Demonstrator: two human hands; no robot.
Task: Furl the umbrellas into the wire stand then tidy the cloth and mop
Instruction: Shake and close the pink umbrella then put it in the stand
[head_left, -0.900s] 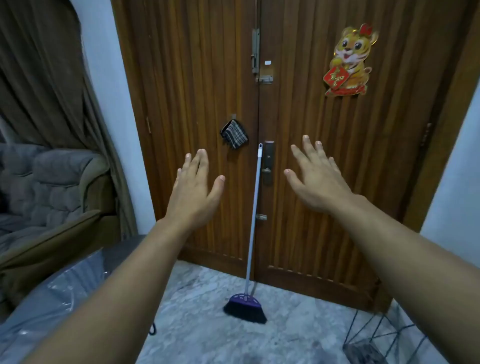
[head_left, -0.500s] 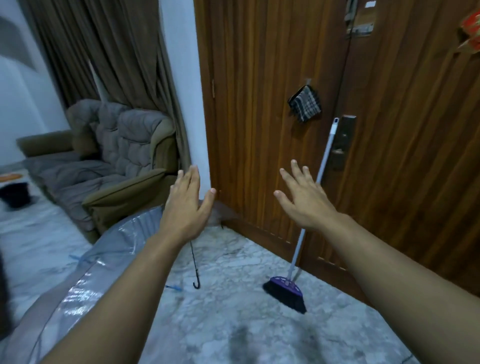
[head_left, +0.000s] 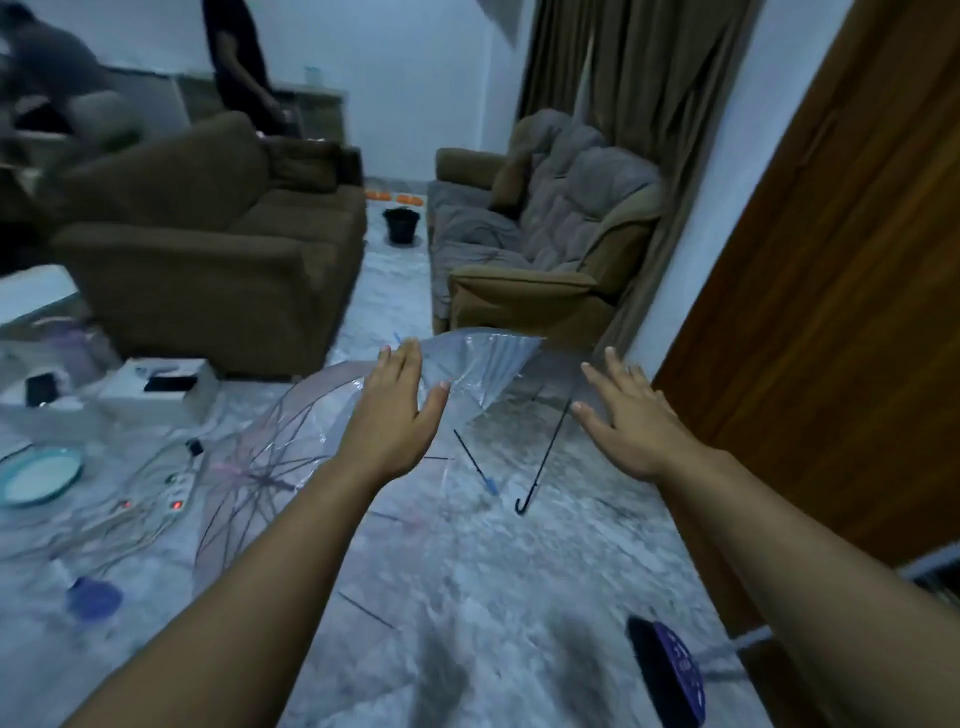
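Two bare hands reach forward over a grey marbled floor (head_left: 498, 597), palms down and fingers spread, holding nothing: the left hand (head_left: 397, 415) hangs above the meeting edges of two opened umbrellas, the right hand (head_left: 631, 421) further right, near the brown wooden door (head_left: 831, 312). Beneath and ahead of the left hand lies a clear plastic umbrella with a thin black shaft and hooked black handle (head_left: 540, 457), its canopy tipped toward the grey quilted armchair (head_left: 545, 234). Just to its left, overlapping it, lies a pink-tinted transparent umbrella with dark ribs (head_left: 260, 462), open on the floor. At the bottom right edge, the purple-and-black bristle head of a broom (head_left: 667, 670) rests on the floor close to the door. A brown sofa (head_left: 208, 249) stands at left, a black bucket (head_left: 401, 224) sits between the two seats further back, and a white box (head_left: 161, 389) and pale blue plate (head_left: 39, 475) lie on the floor at far left.
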